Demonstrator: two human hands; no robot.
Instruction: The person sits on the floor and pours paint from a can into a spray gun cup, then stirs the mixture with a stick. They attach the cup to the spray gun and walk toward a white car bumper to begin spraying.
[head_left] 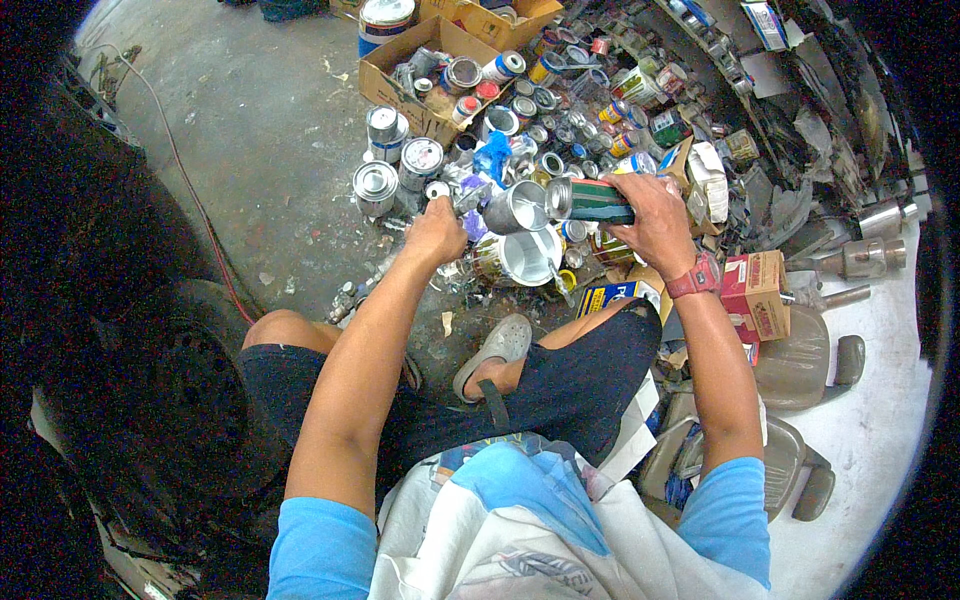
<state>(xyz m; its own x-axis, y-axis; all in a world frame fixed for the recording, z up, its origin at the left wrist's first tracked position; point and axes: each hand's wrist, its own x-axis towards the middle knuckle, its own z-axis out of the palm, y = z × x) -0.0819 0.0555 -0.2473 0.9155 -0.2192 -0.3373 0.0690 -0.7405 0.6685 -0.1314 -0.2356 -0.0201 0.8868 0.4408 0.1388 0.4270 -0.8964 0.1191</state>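
My left hand [437, 232] is closed around what looks like a spray gun [468, 194], its fingers partly hidden. The gun's grey metal cup [513, 210] is tilted to the right. Held in my right hand [655, 222] is a dark green can [598, 202], lying nearly sideways. Its bare metal mouth meets the rim of the cup; I cannot make out any liquid between them. Below the cup, a larger open tin [530, 257] has pale grey paint on its inside. A crumpled blue cloth [492, 158] lies just behind the cup.
Closed paint tins [375, 188] stand at the left of the pile. Behind them is a cardboard box [400, 92] of cans. Many cans and scraps spread to the far right. A red carton [752, 290] and brown seats [795, 360] are at right; a hose [180, 160] crosses the floor.
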